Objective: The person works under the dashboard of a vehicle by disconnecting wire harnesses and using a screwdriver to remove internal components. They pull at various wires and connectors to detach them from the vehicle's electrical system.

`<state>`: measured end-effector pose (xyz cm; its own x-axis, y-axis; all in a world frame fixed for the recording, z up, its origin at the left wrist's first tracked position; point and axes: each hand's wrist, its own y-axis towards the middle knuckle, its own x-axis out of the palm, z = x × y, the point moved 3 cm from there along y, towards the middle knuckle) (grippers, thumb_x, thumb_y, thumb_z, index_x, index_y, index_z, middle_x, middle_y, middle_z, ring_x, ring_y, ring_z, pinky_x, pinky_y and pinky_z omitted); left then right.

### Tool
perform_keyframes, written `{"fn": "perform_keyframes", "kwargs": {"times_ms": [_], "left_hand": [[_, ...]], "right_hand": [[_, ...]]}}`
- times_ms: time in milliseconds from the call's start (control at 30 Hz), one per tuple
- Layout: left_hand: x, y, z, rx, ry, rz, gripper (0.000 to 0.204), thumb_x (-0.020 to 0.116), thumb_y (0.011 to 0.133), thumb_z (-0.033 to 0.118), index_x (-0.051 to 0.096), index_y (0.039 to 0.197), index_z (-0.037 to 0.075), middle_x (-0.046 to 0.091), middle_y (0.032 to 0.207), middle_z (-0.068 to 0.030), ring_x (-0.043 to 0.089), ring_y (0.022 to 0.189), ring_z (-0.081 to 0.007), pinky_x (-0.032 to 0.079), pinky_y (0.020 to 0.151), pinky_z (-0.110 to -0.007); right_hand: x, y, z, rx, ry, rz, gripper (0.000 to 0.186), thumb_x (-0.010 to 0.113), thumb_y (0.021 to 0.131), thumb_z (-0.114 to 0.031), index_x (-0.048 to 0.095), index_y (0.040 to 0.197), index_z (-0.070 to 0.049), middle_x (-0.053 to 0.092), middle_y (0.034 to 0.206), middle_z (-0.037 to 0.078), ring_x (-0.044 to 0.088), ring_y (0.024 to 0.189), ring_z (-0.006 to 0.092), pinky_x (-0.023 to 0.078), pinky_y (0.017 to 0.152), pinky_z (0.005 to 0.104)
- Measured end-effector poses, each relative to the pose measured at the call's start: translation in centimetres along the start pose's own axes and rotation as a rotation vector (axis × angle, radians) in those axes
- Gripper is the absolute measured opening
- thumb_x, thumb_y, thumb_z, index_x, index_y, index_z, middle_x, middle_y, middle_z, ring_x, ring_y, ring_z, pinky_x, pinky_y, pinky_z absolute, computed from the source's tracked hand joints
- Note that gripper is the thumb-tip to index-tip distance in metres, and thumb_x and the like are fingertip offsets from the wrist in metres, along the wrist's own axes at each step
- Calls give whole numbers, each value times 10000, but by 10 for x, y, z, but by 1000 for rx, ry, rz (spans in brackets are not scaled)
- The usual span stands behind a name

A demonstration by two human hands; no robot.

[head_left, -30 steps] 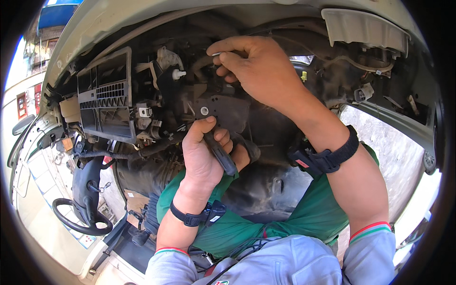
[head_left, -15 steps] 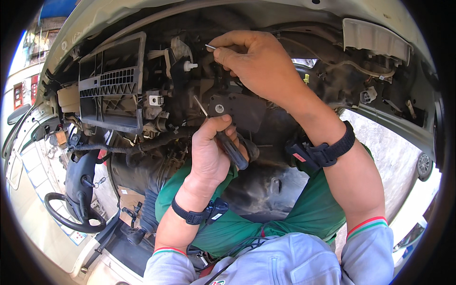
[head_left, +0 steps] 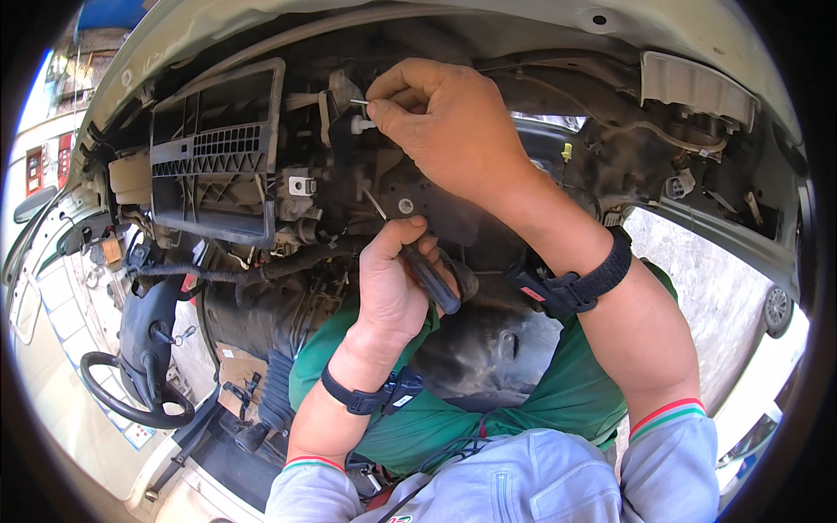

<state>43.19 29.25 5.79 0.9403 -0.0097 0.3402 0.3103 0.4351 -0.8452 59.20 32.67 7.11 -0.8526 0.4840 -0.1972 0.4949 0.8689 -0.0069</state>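
My left hand (head_left: pixel 390 283) is closed around a screwdriver (head_left: pixel 436 286); its dark handle points down to the right and its thin shaft slants up to the left. Just beyond the shaft lies a dark plate with a round pale fastener (head_left: pixel 405 206). My right hand (head_left: pixel 466 122), raised higher, pinches a slim metal pin (head_left: pixel 358 102) between thumb and fingertips. The pin's tip is just above a white plastic fitting (head_left: pixel 360 126) beside a pale bracket. The inner fingers of my right hand are partly hidden behind the hand.
A black rectangular housing frame (head_left: pixel 272 157) stands left of my hands inside the opened dashboard. Below it runs a wrapped wiring harness (head_left: pixel 296 260). A steering wheel (head_left: pixel 96 394) is at the lower left. A pale plastic cover (head_left: pixel 697 87) sits at the upper right.
My right hand has moved left and slightly down with the pin, closer to the white fitting. The left hand keeps its hold on the screwdriver; the view has shifted a little.
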Motion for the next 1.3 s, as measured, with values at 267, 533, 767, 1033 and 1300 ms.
{"fn": "perform_keyframes", "kwargs": {"times_ms": [267, 533, 767, 1033, 1300], "left_hand": [[2, -2, 0, -19, 21, -30, 96, 582, 835, 188, 538, 832, 103, 491, 677, -15, 406, 603, -138, 351, 581, -282], [1, -2, -1, -13, 0, -11, 83, 582, 832, 186, 538, 827, 116, 493, 677, -17, 409, 611, -141, 348, 581, -284], [1, -3, 0, -5, 3, 16, 80, 585, 832, 183, 542, 829, 116, 502, 680, -18, 415, 615, -143, 349, 582, -285], [-5, -2, 2, -26, -10, -30, 93, 591, 829, 189, 547, 831, 107, 504, 681, -11, 419, 611, -128, 351, 584, -271], [-4, -3, 2, -31, -28, -33, 89, 589, 829, 180, 545, 829, 102, 505, 679, -9, 414, 602, -123, 351, 582, -269]], "right_hand": [[14, 6, -6, -40, 88, 63, 144, 651, 800, -125, 708, 874, -14, 702, 798, 167, 690, 749, 323, 542, 707, 366], [16, 11, -4, -76, 19, 83, 134, 646, 793, -103, 707, 869, -12, 698, 803, 173, 685, 754, 336, 543, 712, 381], [21, 13, -4, -119, 19, 124, 114, 643, 773, -85, 703, 845, -19, 691, 785, 176, 676, 735, 345, 540, 701, 395], [22, 16, -9, -180, -62, 84, 105, 635, 761, -75, 696, 828, -21, 668, 739, 185, 665, 706, 363, 539, 671, 402], [29, 14, -6, -230, -77, 143, 93, 627, 779, -61, 682, 844, -24, 663, 746, 191, 649, 700, 383, 525, 661, 431]]}}
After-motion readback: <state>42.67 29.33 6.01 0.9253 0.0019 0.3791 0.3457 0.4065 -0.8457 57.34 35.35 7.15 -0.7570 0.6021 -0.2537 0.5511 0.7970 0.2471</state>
